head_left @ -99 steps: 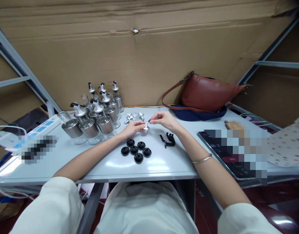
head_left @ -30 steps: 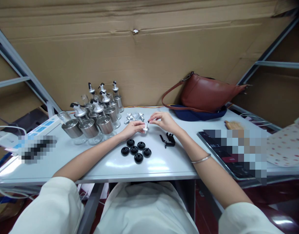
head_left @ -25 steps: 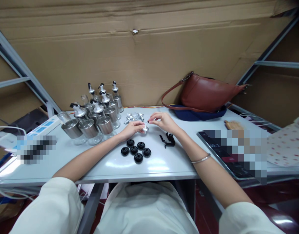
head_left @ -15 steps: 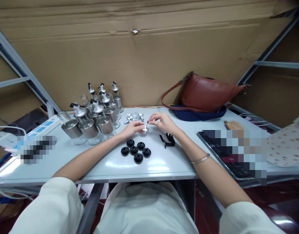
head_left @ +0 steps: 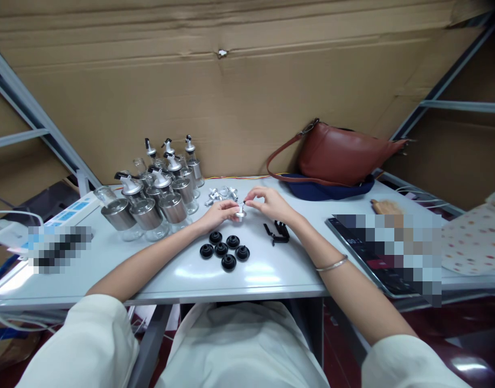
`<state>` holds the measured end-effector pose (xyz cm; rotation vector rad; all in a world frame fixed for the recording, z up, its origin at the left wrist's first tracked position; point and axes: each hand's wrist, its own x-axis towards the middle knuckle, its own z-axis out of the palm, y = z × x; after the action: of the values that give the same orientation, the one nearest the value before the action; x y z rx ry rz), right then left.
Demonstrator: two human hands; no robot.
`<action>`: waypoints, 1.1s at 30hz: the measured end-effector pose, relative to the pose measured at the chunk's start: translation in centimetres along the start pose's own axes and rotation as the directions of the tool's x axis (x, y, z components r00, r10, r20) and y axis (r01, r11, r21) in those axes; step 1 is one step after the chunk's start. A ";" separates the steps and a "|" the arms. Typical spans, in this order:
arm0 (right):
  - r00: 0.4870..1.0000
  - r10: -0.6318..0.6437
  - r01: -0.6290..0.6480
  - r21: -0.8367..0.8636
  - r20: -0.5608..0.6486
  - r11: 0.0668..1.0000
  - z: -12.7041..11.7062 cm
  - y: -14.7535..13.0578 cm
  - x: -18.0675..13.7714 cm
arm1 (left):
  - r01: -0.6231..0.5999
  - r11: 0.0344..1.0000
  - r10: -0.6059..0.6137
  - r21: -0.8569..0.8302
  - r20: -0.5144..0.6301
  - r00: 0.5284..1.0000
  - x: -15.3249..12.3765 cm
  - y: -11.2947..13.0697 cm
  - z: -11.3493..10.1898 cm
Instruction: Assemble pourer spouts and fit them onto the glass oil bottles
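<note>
Spout (head_left: 241, 216), silver in colour, is located at the middle of the table (head_left: 279, 275), gripped by the left hand (head_left: 218, 214). Thumb and fingers of that hand are clamped on it from the side. The right hand (head_left: 269, 202) meets it from the opposite side, thumb and forefinger together on a small black part (head_left: 244, 202) at the top of the spout; how far this part is seated is too small to tell. A metal bangle (head_left: 333, 265) is worn on the right forearm.

Directly in front of the hands, six round black stoppers (head_left: 221, 249) lie in a loose cluster, one near the centre. To their right, near the right wrist, is a small group of black levers (head_left: 280, 240); they overlap, so an exact count cannot be given. Behind the left hand lies a pile of further silver spouts (head_left: 231, 193).

At the left of the table stand glass bottles (head_left: 144, 214) with metal sleeves; several are fitted with silver spouts and black levers, while the front left one has a bare neck. At the right rear, a brown bag (head_left: 338, 153) rests on a dark blue cloth item (head_left: 323, 188). A phone (head_left: 348, 237), partly pixelated, lies near the right forearm.
</note>
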<state>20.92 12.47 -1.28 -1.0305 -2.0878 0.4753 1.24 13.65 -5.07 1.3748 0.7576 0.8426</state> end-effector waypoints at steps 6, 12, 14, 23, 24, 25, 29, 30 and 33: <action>0.995 0.030 -0.034 0.040 0.095 0.999 0.6 -0.7 0.0 | -0.014 1.000 0.014 -0.019 0.013 1.000 0.1 -0.1 -0.2; 0.989 0.057 -0.063 0.040 0.139 0.997 0.7 -0.7 0.1 | 0.007 0.999 -0.006 -0.049 0.015 1.000 0.1 -0.1 -0.1; 0.987 0.076 -0.082 0.038 0.140 0.996 0.7 -0.7 0.1 | 0.022 0.999 -0.021 -0.046 0.025 0.999 0.0 0.1 -0.2; 0.978 0.118 -0.143 0.136 0.171 0.980 0.3 -1.1 0.0 | 0.053 0.965 -0.079 0.258 0.092 0.993 -0.9 3.4 0.4; 0.978 0.126 -0.150 0.142 0.167 0.978 0.2 -1.2 0.0 | 0.051 0.952 -0.078 0.303 0.078 0.994 -1.1 3.9 0.3; 0.978 0.135 -0.159 0.147 0.160 0.976 0.2 -1.2 0.0 | 0.049 0.935 -0.075 0.351 0.062 0.995 -1.3 4.5 0.2; 0.977 0.166 -0.188 0.175 0.132 0.967 0.0 -1.1 0.0 | -0.021 0.797 -0.097 0.603 0.163 0.982 -2.5 7.0 -0.9; 0.978 0.168 -0.189 0.183 0.126 0.965 0.0 -1.1 0.0 | -0.059 0.746 -0.129 0.663 0.231 0.964 -2.8 7.6 -1.2; 0.978 0.173 -0.194 0.200 0.118 0.961 0.0 -1.1 0.0 | -0.168 0.581 -0.221 0.796 0.353 0.909 -4.0 9.0 -1.3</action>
<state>20.38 11.84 -0.62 -1.0978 -1.9846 0.8381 -2.48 10.96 3.69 2.2824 0.8548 0.0756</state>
